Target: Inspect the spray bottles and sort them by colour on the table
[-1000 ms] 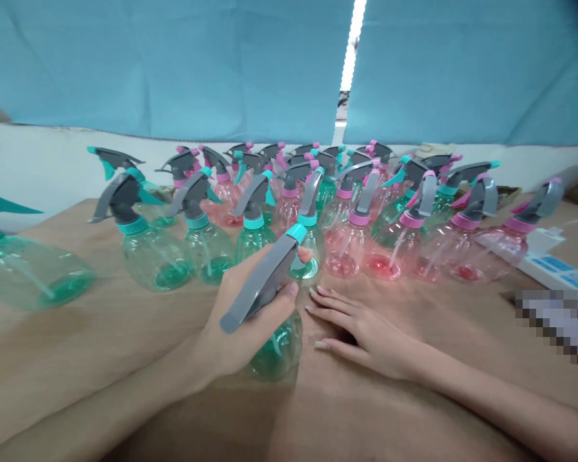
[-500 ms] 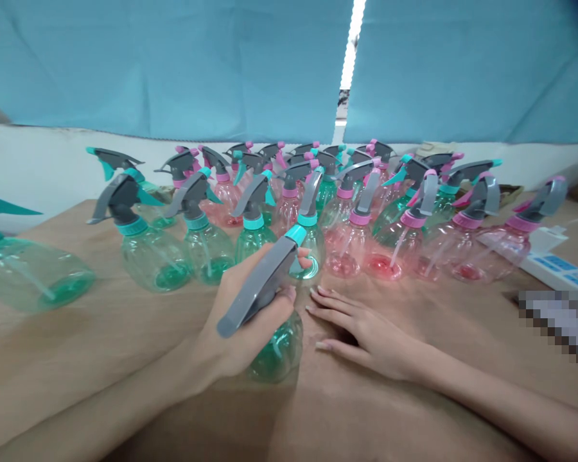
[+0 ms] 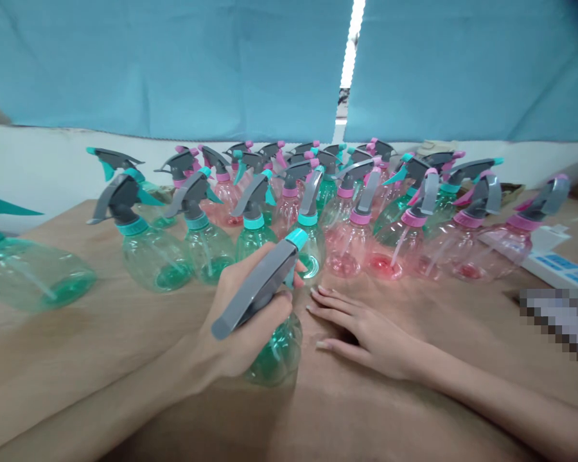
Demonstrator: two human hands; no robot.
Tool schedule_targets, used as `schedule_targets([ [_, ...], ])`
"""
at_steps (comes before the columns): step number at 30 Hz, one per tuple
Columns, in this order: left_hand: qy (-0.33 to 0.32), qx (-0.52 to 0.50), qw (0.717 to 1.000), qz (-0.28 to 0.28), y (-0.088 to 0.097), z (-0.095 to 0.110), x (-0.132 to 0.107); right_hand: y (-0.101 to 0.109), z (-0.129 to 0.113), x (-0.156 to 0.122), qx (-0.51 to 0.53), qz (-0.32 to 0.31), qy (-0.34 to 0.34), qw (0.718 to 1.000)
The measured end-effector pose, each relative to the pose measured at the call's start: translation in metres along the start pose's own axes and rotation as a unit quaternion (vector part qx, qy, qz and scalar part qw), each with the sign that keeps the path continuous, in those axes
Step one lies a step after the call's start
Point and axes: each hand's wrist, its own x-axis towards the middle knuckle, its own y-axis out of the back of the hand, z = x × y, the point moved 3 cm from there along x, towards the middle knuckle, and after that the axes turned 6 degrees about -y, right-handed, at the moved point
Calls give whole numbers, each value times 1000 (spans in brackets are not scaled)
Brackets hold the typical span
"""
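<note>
Brown wood-look counter [image 3: 347,423], blue curtain [image 3: 173,70] w/ bright vert. gap [image 3: 352,45] above white wall [image 3: 48,167] in bkgd; pink + green spray bottles [image 3: 157,253] fill far half. L hand [image 3: 245,330] wrapped round gray-topped green spray bottle [image 3: 280,350], front-ctr of counter; R hand [image 3: 368,330] palm-down on counter nearby, grasping nothing.

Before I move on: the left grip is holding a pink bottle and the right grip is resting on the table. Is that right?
Not quite: the bottle in the left grip is green, with a turquoise nozzle, not pink, as the head view shows. The right grip is resting on the table, as you said.
</note>
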Motion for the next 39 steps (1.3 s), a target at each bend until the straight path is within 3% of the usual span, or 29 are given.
schedule_targets([
  [4,-14,-14,1000,-3,0,0,-1,1,-1,0,4,1,-1,1000],
  [11,19,11,1000,9,-3,-10,-2,0,0,0,8,11,7,1000],
  [39,25,-24,999,26,-5,-5,-2,-1,2,-1,5,11,9,1000],
])
